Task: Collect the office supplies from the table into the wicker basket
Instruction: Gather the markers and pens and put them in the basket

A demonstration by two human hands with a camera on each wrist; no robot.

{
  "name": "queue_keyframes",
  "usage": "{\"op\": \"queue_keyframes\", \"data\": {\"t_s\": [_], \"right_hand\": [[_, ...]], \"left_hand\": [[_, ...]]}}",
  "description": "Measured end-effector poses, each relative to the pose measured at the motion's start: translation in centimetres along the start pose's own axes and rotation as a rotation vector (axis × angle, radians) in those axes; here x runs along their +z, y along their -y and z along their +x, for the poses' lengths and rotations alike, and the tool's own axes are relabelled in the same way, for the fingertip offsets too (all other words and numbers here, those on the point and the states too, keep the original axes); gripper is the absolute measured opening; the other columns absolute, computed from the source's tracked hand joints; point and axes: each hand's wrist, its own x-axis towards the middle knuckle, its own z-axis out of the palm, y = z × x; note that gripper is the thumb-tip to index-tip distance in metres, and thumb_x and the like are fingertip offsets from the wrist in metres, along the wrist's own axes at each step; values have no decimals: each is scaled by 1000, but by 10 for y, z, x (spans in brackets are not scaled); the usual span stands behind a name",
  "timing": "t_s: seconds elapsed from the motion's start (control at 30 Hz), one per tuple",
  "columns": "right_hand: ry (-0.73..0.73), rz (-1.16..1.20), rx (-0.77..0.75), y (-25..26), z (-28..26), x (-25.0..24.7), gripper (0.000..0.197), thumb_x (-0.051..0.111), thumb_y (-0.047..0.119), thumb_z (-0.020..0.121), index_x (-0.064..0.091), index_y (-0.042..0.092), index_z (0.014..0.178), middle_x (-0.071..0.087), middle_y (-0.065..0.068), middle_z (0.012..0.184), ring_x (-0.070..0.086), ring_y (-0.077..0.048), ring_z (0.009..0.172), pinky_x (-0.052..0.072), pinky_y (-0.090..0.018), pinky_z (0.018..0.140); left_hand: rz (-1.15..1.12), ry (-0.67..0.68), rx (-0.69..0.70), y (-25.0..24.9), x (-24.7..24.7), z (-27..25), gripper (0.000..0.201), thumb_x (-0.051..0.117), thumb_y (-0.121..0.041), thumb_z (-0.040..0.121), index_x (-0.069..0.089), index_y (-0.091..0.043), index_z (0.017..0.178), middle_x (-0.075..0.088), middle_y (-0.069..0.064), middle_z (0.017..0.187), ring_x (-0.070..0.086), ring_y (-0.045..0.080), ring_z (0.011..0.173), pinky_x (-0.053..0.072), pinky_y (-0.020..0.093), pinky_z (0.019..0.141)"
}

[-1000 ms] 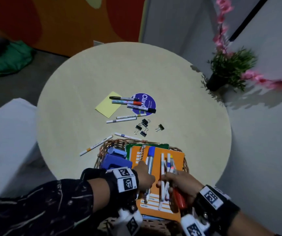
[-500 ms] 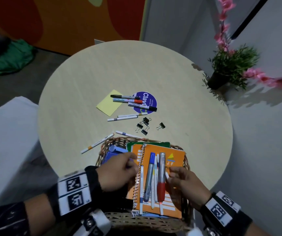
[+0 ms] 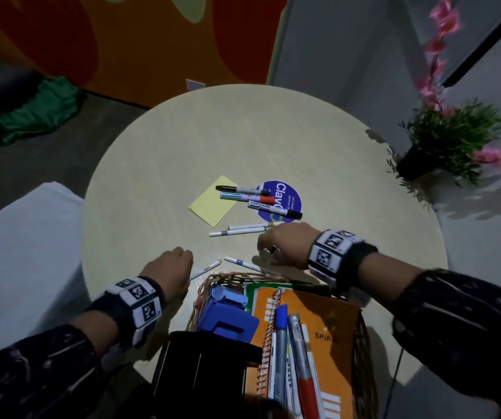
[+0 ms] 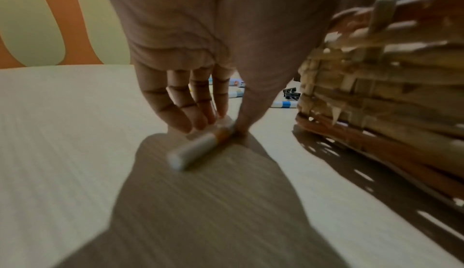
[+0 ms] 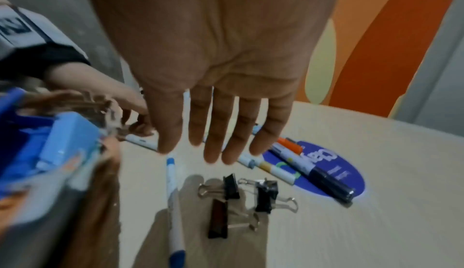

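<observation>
Three binder clips (image 5: 241, 199) under right hand (image 5: 213, 64)

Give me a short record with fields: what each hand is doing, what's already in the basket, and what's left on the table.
left hand: pinching a white pen with an orange band on the round pale wooden table, beside the wicker basket
right hand: fingers straight, holding nothing, above the black binder clips
in basket: orange spiral notebook, blue hole punch, several pens
left on table: yellow sticky notes, markers lying across the purple round sticker, white pens
</observation>
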Motion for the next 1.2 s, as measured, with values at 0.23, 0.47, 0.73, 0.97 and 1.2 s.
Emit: {"op": "queue_keyframes", "data": {"t_s": [0.23,0.47,0.73,0.97,1.2], "right_hand": [[274,-199,-103,22,73,25,26,58,31,81,70,15,97,66,-3,81,62,-26,77,51,-33,66],[203,-163,-120,18,86,26,30,61,40,74,71,15,88,66,-3,74,65,-27,68,57,-34,65],[-48,102,79,-47,73,-2,16,48,28,89,58,16,91,60,-9,95,61,-33,96,44,-33,73],[-180,32,274,-77,94,9,40,62,28,78,47,17,114,58,-7,115,53,-29,108,43,-36,70],[-223,138,254,-73,99,18,36,56,21,80,53,18,116,63,-8,112,58,-30,103,44,-34,71]], "left_hand": [[-119,-22,11,0,-2,14,8,45,-11,91,47,-13,98,53,12,104,55,28,85,46,38,75],[-167,-244,183,-15,-44,42,18,47,-24,89,49,-13,104,53,7,104,53,26,89,42,34,68],[-71,-170,163,-42,-13,72,25,48,-28,92,47,-18,115,55,4,114,48,24,104,49,38,78],[-185,-72,154,-41,-23,61,23,45,-17,93,41,-17,116,54,7,96,57,25,85,50,35,76],[-189,-189,277,-53,-36,80,20,43,-28,92,51,-24,109,61,2,103,53,20,91,47,34,76]]}}
